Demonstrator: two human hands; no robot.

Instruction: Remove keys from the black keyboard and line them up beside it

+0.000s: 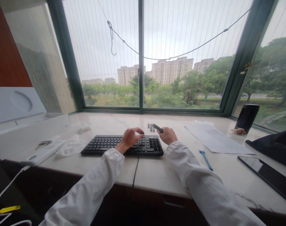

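The person's left hand point(129, 137), coming out of a loose white sleeve, is resting over the right half of a flat black plastic computer keyboard point(122, 145), its fingers curled down with the fingertips drawn together on the keys; whether they are pinching a keycap I cannot tell. The right hand point(167, 135), in a matching white sleeve, is hovering just beyond the keyboard's far right corner and is pinching a small, long dark grey bar-shaped keycap point(158, 128) between thumb and fingers, the piece tilting up above the surface. Just beside that piece, a small cluster of loose dark keycaps point(151, 126) is lying on the pale marble windowsill counter point(157, 175), right behind the keyboard's rear edge. The keyboard's black cable is running from under it toward the counter's near edge. To the right, a printed white paper sheet point(215, 139) is lying flat, with a thin blue plastic tool point(206, 160) near its front corner and a dark cylindrical cup point(247, 118) standing by the window frame. A black glossy tablet point(265, 175) is lying at the far right. To the left, a white cardboard box point(27, 135) and crumpled clear plastic wrap point(71, 146) are sitting well apart from the hands.
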